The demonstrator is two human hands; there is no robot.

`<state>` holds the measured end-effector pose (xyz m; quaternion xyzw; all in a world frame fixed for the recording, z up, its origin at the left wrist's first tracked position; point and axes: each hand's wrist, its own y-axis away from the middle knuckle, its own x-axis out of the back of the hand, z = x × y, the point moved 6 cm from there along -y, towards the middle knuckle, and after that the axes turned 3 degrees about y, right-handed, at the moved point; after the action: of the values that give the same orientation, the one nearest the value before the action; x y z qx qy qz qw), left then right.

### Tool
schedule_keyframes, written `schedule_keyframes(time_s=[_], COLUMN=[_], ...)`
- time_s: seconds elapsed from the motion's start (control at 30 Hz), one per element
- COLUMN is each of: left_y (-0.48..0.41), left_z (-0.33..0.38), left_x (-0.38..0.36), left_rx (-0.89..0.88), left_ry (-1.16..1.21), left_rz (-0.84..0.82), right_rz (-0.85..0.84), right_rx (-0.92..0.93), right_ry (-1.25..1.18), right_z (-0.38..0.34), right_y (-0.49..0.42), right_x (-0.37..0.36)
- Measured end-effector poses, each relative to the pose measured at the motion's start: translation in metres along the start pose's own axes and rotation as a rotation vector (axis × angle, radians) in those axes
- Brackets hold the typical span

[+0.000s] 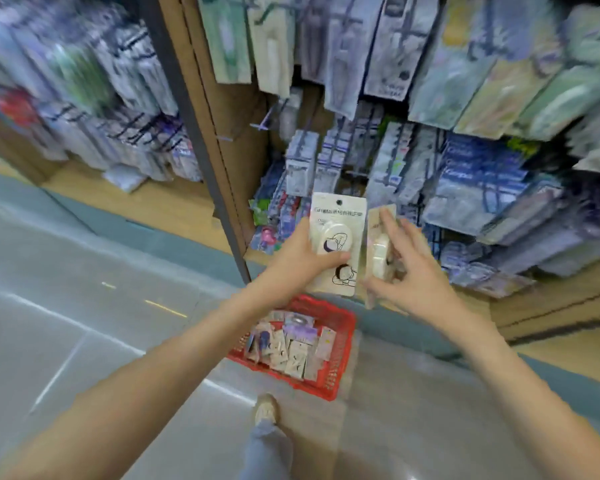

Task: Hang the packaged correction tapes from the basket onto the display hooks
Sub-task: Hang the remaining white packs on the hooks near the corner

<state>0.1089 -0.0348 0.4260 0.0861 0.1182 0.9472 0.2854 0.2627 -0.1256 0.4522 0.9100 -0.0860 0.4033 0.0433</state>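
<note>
My left hand point(300, 256) grips a cream correction tape pack point(338, 216) with a hang hole at its top, facing me. Just to its right my right hand point(409, 268) pinches a second cream pack point(378, 251), turned edge-on. Both packs are held up in front of the lower display hooks point(357, 173). Below my hands a red basket point(340, 379) stands on the floor with several more packaged tapes point(291, 344) lying in it.
Hanging stationery packs point(478, 181) crowd the wooden display, blurred by motion. A dark upright post point(201, 140) divides it from a left shelf bay. Bare hooks point(260, 126) stick out at the panel's left. My shoe point(265, 408) stands on the grey floor near the basket.
</note>
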Motion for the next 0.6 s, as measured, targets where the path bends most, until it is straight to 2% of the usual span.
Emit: schedule_keyframes(time_s=[0.2,0.37,0.6], left_y=[0.045,0.071,0.064], left_z=[0.103,0.179,0.285], left_x=[-0.122,-0.227,-0.286], left_rx=[-0.241,-0.373,-0.525], left_ry=[0.062,0.048,0.018], left_rz=[-0.045,-0.134,-0.103], right_rz=[0.192,0.319,0.588], right_rx=[0.125,0.092,0.099], right_ry=[0.08,0.125,0.14], right_z=[0.01,0.037,0.046], right_y=[0.084,0.147,0.148], right_x=[0.139,0.247,0.375])
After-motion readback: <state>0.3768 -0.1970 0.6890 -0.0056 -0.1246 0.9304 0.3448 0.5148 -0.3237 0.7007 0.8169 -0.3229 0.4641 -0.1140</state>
